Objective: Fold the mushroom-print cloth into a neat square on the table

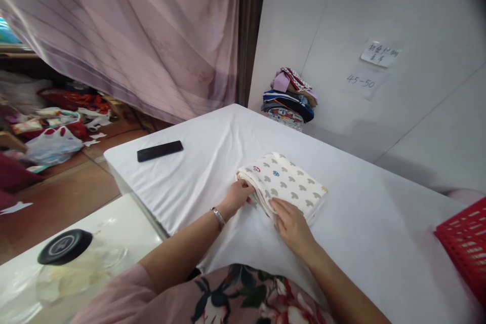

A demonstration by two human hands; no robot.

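Floral top (228, 301) fills bottom centre; mid-frame, the left hand (236, 196) curls around an edge of folded cloth (292, 182), the right hand (291, 223) lies half-open on it. Uneven tugging could skew layers.

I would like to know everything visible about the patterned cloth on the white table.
The cloth is off-white, printed with grey mushroom-like shapes and a few small coloured ones, including red and blue. It looks like soft fabric, folded into a flat, layered rectangle, lying askew on the white-covered table. The left hand touches its layered left edge; the right hand has fingers on its near side.
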